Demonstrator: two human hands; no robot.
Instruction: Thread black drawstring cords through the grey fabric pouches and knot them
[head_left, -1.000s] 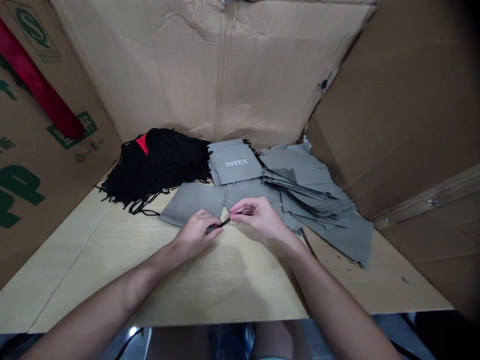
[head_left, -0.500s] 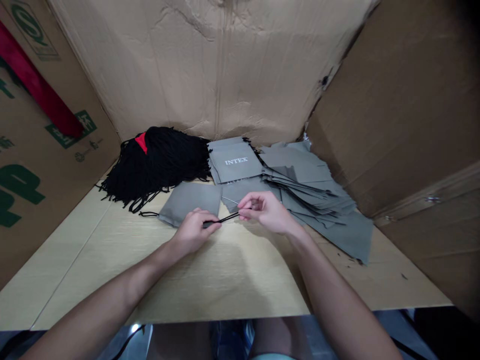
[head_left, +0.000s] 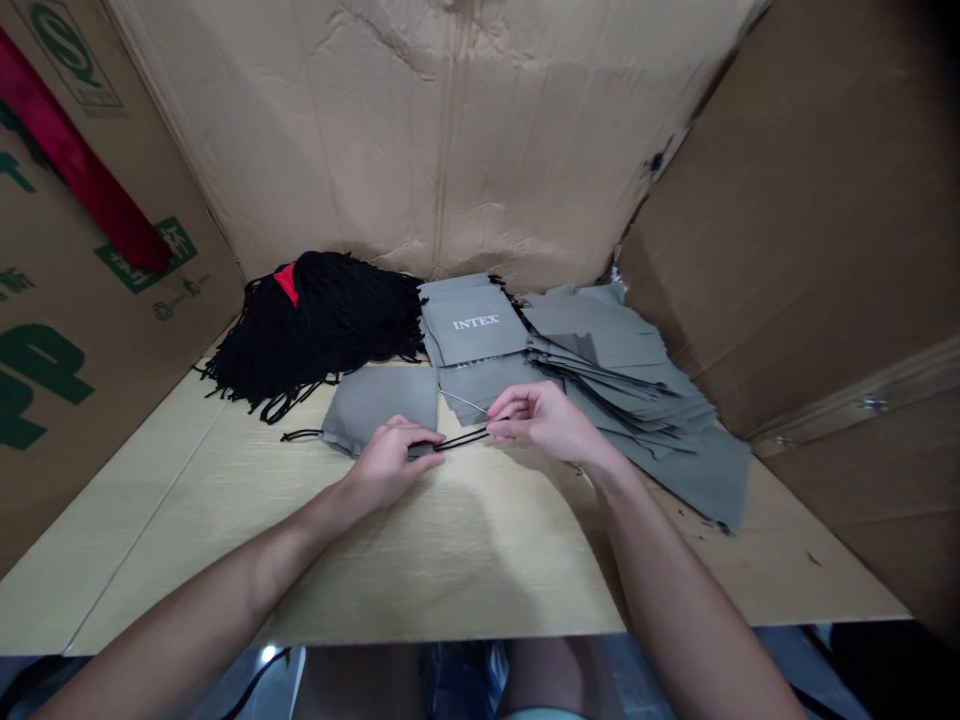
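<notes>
- Grey pouch [head_left: 382, 392], soft flat cloth with a squarish body, lies on the table just left of the frame's centre, its lower right edge under my fingers.
- My left hand [head_left: 394, 462] pinches that edge, thumb below and fingers bent over the top, pressing the fabric into a narrow fold.
- My right hand [head_left: 541, 422] has its fingertips closed on a smooth black cord [head_left: 465, 438], which runs as two nearly parallel strands from the fold, fairly straight between my hands.
- A thin, shiny metal rod [head_left: 463, 401] slants from the pouch's upper right corner down to my right fingertips; I can't tell how its hidden end sits in my grip.
- At the pouch's left corner, a small cord loop [head_left: 302, 435] pokes out onto the wood.
- Left of centre, above the pouch, sprawls a shaggy heap of black cords [head_left: 341, 315], stringy at the ends, with a bright red strip [head_left: 287, 284] on it.
- Near the centre sits a stack of squarish grey pouches [head_left: 480, 325], the top one printed INTEX in white.
- Toward the right, limp grey cloth pieces [head_left: 645, 395] fan out in uneven, overlapping layers.
- Under everything is a pale, smooth wood-grained table [head_left: 442, 560]; creased brown cardboard [head_left: 450, 140] rises behind it.
- Upper left, a deep red ribbon [head_left: 94, 160] crosses green-printed cardboard [head_left: 142, 130].
</notes>
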